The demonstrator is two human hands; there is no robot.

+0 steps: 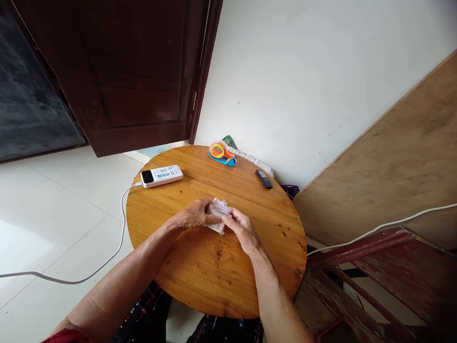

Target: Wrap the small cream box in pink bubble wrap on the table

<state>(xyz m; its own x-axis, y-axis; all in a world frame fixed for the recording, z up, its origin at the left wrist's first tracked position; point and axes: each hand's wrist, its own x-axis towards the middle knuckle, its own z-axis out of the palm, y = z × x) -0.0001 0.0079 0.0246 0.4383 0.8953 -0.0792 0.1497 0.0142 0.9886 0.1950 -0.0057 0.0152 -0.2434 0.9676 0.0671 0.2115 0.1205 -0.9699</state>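
Near the middle of the round wooden table (200, 281), a small packet in clear plastic wrap (219, 208) sits between my two hands. White and red printing shows on its near part. My left hand (194, 214) grips the packet's left side, thumb toward me and fingers curled behind it. On the right side, my right hand (243, 227) pinches the crinkled plastic with the thumb across the top. The fingers cover part of the packet, so what lies inside the wrap cannot be made out.
A white power bank (166, 175) with a plugged-in cable (123, 214) lies at the table's left. An orange and blue tape dispenser (222, 153) stands at the far edge, with a dark, blurred object (264, 179) right of it. A wall, a brown door (139, 71) and a wooden chair (378, 247) surround the table.
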